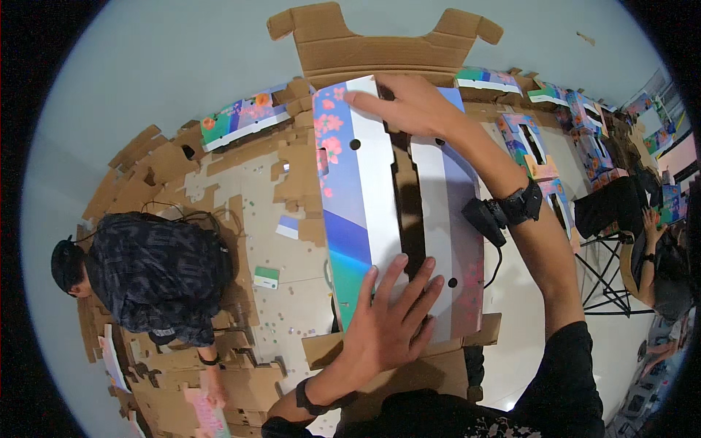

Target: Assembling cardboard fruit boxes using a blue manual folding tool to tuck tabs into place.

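A tall printed cardboard box (343, 212) stands before me, blue and green with pink blossoms. Two white flaps with round holes run along its top, and a dark slot between them shows the brown inside. My left hand (387, 321) lies on the near end of the box, fingers spread across the flaps and the slot. At the far end my right hand (409, 106) grips the edge, with one digit stretched over the white flap and the others partly hidden behind the rim. A black device on a strap (511, 208) sits on my right wrist.
Brown cardboard sheets (365, 55) lean at the wall and cover the floor at left. A person in a dark patterned shirt (161, 277) bends over them. More printed boxes (526, 146) and a black folding stool frame (610, 274) stand at right, near other people.
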A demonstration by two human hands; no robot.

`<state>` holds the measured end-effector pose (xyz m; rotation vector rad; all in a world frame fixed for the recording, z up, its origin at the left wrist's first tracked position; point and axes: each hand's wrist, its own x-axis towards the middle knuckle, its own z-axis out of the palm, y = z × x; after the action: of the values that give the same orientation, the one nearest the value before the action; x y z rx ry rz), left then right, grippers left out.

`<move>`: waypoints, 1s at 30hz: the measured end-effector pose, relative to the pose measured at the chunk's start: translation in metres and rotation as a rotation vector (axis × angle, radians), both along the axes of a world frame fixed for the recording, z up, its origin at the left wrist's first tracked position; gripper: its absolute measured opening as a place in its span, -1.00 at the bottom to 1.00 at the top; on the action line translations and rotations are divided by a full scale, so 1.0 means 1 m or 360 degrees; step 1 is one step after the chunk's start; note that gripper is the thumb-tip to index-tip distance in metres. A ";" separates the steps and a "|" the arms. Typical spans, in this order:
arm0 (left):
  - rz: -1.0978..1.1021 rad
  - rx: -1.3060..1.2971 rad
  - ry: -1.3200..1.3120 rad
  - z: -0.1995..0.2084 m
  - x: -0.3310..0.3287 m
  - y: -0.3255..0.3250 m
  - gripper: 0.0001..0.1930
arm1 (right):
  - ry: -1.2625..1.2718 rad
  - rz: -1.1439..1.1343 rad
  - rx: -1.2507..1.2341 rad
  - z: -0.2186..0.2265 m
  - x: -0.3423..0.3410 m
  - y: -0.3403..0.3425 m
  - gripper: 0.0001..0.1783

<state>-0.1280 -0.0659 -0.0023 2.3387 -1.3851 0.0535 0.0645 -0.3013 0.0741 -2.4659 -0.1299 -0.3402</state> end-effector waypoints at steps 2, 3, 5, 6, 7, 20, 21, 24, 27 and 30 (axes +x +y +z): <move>0.0003 0.0007 0.0002 0.000 0.000 -0.001 -0.39 | -0.0189 -0.0040 -0.0246 0.000 0.003 0.004 -0.30; 0.0016 0.0011 -0.0007 0.000 0.000 -0.001 -0.40 | -0.0165 -0.0089 -0.0120 -0.003 0.004 0.006 -0.36; 0.0031 0.0012 -0.0016 0.000 0.001 -0.002 -0.40 | -0.0166 -0.0046 -0.0020 -0.008 0.003 0.003 -0.43; 0.0039 0.0002 0.0000 0.000 0.001 -0.002 -0.40 | -0.0133 -0.0081 0.0014 -0.011 0.003 0.001 -0.49; 0.0031 0.0009 0.0019 0.000 0.002 -0.002 -0.40 | -0.0046 -0.0076 0.0041 -0.016 0.002 0.000 -0.49; 0.0072 -0.0109 0.0088 0.007 0.006 0.004 -0.38 | -0.0293 -0.0359 0.0972 -0.061 -0.018 -0.078 -0.16; 0.0079 -0.0115 0.0099 0.007 0.007 0.005 -0.38 | -0.0358 -0.0314 0.1016 -0.063 -0.016 -0.080 -0.24; 0.0140 -0.0132 0.0149 0.008 0.010 0.010 -0.37 | -0.0583 -0.0127 0.0893 -0.062 -0.017 -0.087 -0.38; 0.0198 -0.0136 0.0160 0.010 0.013 0.015 -0.37 | -0.0880 -0.0066 0.0444 -0.057 -0.024 -0.083 -0.45; 0.0228 -0.0119 0.0138 0.013 0.013 0.017 -0.37 | -0.0959 -0.0107 -0.0015 -0.050 -0.047 -0.072 -0.39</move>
<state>-0.1154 -0.0489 0.0103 2.3457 -1.1535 0.0447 0.0180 -0.3736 0.0239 -2.3038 -0.2983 -1.1042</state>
